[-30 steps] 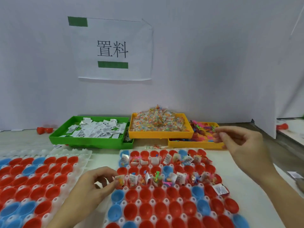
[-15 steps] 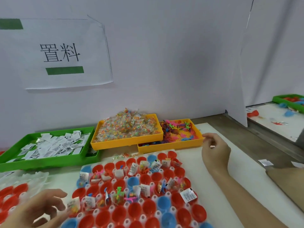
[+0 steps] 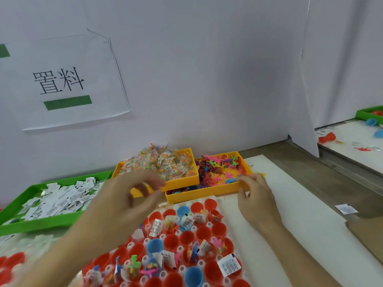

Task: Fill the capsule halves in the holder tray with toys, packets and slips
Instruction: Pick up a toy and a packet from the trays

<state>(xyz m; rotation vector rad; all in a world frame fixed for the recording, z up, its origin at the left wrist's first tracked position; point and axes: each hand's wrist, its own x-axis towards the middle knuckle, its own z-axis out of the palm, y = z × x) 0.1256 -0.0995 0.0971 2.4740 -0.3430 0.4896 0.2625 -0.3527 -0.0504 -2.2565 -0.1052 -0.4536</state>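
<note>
Two hands are up at the supply bins beyond the holder tray [image 3: 209, 264]. The right hand [image 3: 256, 195] sits at the near wall of the yellow toy bin [image 3: 207, 193], its fingers [image 3: 242, 180] curled at the rim where the small coloured toys [image 3: 217, 170] lie; whether they already pinch one I cannot tell, since the fingertips are hidden among the toys. The left hand [image 3: 126, 200] is blurred in front of the yellow packet bin [image 3: 182, 181], fingers bent toward the thumb, and I cannot tell whether anything is held. The green slip bin [image 3: 31, 222] lies to the left, heaped with white slips [image 3: 60, 197]. In the holder tray, the red and blue capsule halves [image 3: 154, 246] of the far rows mostly hold a slip, a packet and a toy, while several nearer ones are bare, so the filling looks partly done. The toys seem light, rubbery and tangled together, so I would judge a fingertip pinch on a single limb best, lifted slowly to shake off neighbours. The packets [image 3: 161, 162] look slick and crinkly, easiest taken by a sealed edge; the slips are feather-light and apt to cling in twos. A loose slip [image 3: 345, 209] rests on the desk [image 3: 306, 224] to the right.
</note>
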